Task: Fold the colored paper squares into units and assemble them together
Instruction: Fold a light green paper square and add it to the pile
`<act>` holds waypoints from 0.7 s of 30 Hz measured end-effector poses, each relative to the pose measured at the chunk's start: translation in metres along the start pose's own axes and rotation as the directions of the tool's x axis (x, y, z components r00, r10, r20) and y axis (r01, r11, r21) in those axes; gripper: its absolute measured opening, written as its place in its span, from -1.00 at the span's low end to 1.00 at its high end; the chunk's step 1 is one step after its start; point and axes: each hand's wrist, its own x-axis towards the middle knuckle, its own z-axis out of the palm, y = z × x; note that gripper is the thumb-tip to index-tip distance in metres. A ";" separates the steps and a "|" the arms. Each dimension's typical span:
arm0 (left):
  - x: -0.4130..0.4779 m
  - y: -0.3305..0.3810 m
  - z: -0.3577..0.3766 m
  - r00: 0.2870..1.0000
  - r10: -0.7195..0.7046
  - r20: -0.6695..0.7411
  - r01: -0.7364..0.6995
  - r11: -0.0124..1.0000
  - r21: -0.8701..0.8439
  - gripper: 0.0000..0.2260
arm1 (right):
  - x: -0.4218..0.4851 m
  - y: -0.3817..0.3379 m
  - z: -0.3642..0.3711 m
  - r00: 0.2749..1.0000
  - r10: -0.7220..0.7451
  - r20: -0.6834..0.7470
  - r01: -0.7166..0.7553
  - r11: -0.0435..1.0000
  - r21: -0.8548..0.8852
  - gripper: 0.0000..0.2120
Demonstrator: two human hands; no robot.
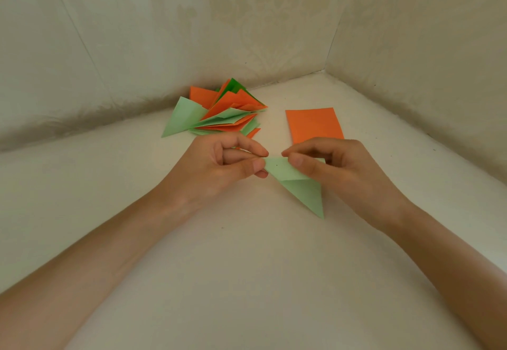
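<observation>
Pale-green paper unit (296,185), centre frame, is pinched at its upper edge by left hand (219,166) and right hand (334,168), mid-fold. Folded units (222,113) are piled upper centre; orange sheet (314,124) lies unfolded beside. Judged: folding well advanced, assembly not begun.

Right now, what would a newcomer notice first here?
At the centre, the left hand and right hand pinch a pale green folded paper. Behind lies a pile of orange and green folded units, with a flat orange sheet to its right.
</observation>
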 end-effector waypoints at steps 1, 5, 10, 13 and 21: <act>0.000 0.000 0.000 1.000 0.000 0.004 0.000 1.000 0.016 -0.89 | 0.000 0.000 0.000 1.000 0.014 0.009 -0.014 1.000 -0.012 -0.89; 0.000 0.000 0.000 1.000 0.004 0.012 -0.004 0.999 0.039 -0.88 | -0.002 0.000 0.000 1.000 0.017 -0.009 -0.017 0.999 -0.036 -0.89; -0.002 -0.001 0.005 1.000 0.009 0.008 -0.010 0.998 0.060 -0.86 | -0.002 0.000 0.003 1.000 0.003 0.009 -0.002 0.995 -0.098 -0.88; -0.002 -0.002 0.005 0.999 0.025 0.041 -0.029 0.994 0.110 -0.84 | -0.004 0.000 0.004 0.999 -0.012 0.039 0.018 0.990 -0.139 -0.89; -0.007 0.001 0.006 0.993 0.000 0.121 -0.018 0.989 0.148 -0.87 | -0.006 -0.004 0.006 0.986 -0.100 0.133 0.134 0.953 -0.271 -0.91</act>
